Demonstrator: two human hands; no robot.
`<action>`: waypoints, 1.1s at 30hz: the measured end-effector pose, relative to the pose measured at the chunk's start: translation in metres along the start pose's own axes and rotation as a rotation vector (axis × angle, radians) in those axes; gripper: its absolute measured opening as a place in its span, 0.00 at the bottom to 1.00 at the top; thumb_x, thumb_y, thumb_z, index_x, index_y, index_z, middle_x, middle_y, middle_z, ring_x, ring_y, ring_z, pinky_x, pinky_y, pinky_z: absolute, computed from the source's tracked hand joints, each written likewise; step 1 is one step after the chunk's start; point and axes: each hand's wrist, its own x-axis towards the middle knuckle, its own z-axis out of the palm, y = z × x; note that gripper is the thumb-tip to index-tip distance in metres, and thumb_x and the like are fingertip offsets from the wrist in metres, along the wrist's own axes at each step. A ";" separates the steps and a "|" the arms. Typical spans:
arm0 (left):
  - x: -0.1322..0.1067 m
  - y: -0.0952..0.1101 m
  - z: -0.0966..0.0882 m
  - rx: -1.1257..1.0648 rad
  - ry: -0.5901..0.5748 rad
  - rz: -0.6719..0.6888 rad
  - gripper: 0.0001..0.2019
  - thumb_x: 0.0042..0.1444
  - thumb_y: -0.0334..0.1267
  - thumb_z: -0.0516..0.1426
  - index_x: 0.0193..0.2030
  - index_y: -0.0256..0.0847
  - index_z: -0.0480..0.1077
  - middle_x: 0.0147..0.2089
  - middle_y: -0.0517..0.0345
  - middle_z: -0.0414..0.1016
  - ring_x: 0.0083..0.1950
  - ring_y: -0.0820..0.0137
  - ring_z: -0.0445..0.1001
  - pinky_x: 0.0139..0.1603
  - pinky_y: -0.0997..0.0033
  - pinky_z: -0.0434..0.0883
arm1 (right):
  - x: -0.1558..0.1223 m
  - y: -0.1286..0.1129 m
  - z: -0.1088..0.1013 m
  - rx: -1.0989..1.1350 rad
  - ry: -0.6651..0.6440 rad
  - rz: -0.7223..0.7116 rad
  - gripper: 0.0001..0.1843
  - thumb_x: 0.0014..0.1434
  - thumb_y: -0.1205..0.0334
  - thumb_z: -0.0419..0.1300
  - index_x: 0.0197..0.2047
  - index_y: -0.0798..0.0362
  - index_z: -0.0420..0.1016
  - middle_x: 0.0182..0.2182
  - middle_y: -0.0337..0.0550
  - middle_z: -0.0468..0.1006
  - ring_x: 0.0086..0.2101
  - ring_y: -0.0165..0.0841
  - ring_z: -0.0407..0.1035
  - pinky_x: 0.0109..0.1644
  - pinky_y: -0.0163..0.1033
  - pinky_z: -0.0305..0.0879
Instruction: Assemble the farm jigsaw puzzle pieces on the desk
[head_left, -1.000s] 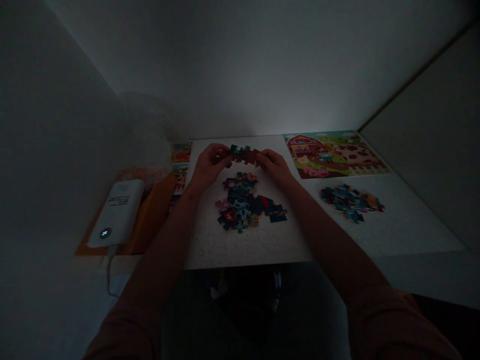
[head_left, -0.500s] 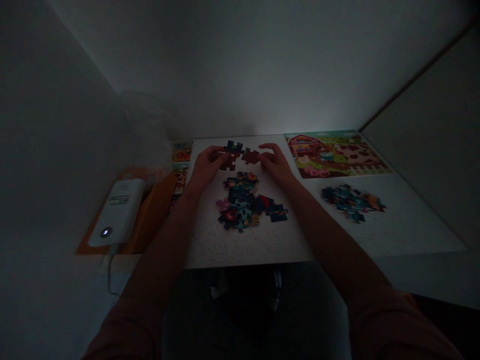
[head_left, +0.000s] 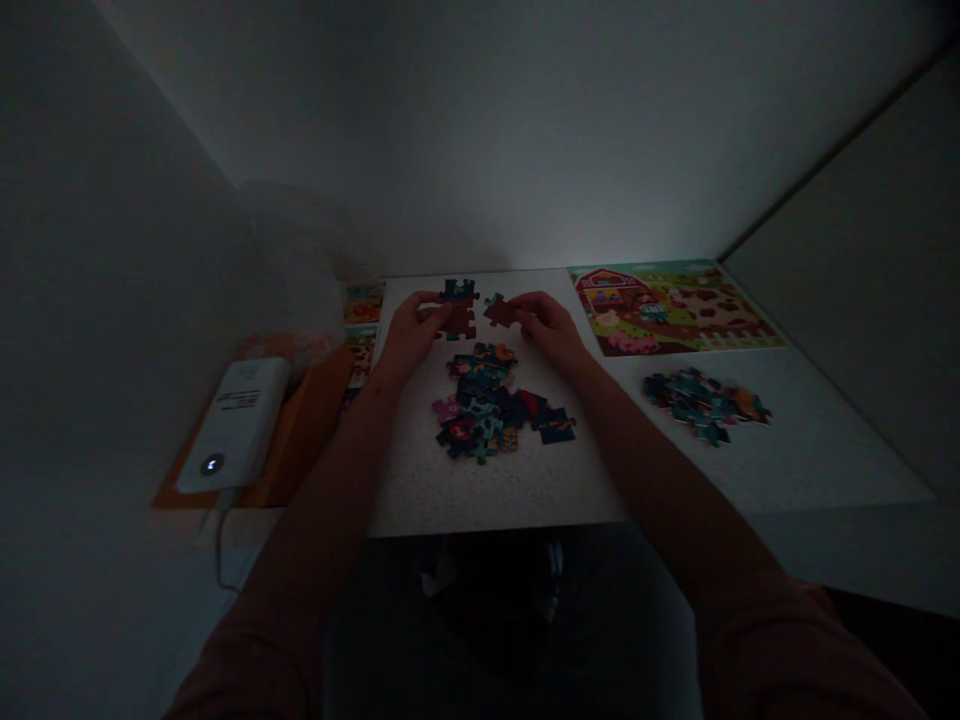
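My left hand (head_left: 417, 325) is closed on the left edge of a few joined puzzle pieces (head_left: 460, 308), dark blue at the top and brown below. Just to their right, a single brown puzzle piece (head_left: 499, 311) with a bluish corner is pinched between the thumb and fingers of my right hand (head_left: 543, 320). A narrow gap separates it from the joined pieces. Nearer to me, between my forearms, lies a heap of loose puzzle pieces (head_left: 484, 405) in dark blue, teal, pink and red.
A second pile of puzzle pieces (head_left: 701, 402) sits on the white table (head_left: 495, 500) at the right. Behind it lies a farm picture puzzle (head_left: 675, 308). On the left, a white power bank (head_left: 236, 425) with a cable rests on an orange folder (head_left: 311, 425), near a clear plastic bag (head_left: 292, 270).
My right hand has turned the single piece, and its fingers have closed more on it. The joined pieces in my left hand have straightened and shifted slightly left.
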 end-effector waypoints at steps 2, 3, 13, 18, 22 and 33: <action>0.000 -0.001 0.001 -0.004 0.012 -0.015 0.14 0.68 0.48 0.71 0.51 0.46 0.76 0.43 0.53 0.89 0.44 0.62 0.89 0.44 0.66 0.81 | 0.000 0.000 0.000 -0.001 0.001 -0.001 0.20 0.65 0.41 0.71 0.51 0.44 0.82 0.43 0.43 0.88 0.34 0.34 0.74 0.36 0.41 0.72; 0.001 -0.001 0.001 -0.006 0.012 -0.021 0.14 0.68 0.48 0.71 0.50 0.46 0.75 0.43 0.53 0.89 0.44 0.62 0.88 0.44 0.66 0.81 | 0.000 0.000 0.001 -0.001 0.001 -0.002 0.20 0.65 0.41 0.71 0.51 0.45 0.81 0.43 0.43 0.88 0.34 0.35 0.74 0.35 0.41 0.72; -0.001 -0.004 0.001 -0.056 -0.108 0.016 0.18 0.66 0.52 0.72 0.53 0.45 0.76 0.44 0.51 0.90 0.44 0.61 0.90 0.47 0.65 0.83 | -0.002 -0.003 -0.001 -0.037 -0.007 -0.006 0.19 0.66 0.42 0.70 0.52 0.46 0.82 0.43 0.42 0.87 0.31 0.32 0.70 0.36 0.41 0.70; -0.001 -0.003 0.002 -0.067 -0.131 0.033 0.25 0.60 0.60 0.76 0.51 0.44 0.78 0.43 0.51 0.90 0.43 0.59 0.90 0.45 0.64 0.85 | -0.001 -0.005 0.001 -0.036 -0.016 0.002 0.21 0.65 0.39 0.71 0.50 0.45 0.81 0.42 0.42 0.87 0.31 0.33 0.71 0.35 0.41 0.70; -0.007 0.004 0.006 -0.074 -0.195 0.060 0.28 0.56 0.62 0.78 0.50 0.42 0.80 0.43 0.47 0.91 0.42 0.58 0.91 0.44 0.63 0.86 | -0.002 -0.009 0.006 -0.022 -0.016 0.010 0.28 0.63 0.29 0.73 0.46 0.45 0.81 0.40 0.42 0.87 0.31 0.33 0.70 0.34 0.40 0.69; -0.022 0.021 0.013 0.014 -0.316 0.113 0.23 0.63 0.57 0.74 0.55 0.41 0.84 0.42 0.47 0.91 0.43 0.58 0.91 0.46 0.61 0.86 | -0.001 -0.011 0.009 0.041 0.021 0.010 0.39 0.53 0.19 0.77 0.46 0.43 0.75 0.38 0.42 0.86 0.34 0.36 0.73 0.36 0.42 0.67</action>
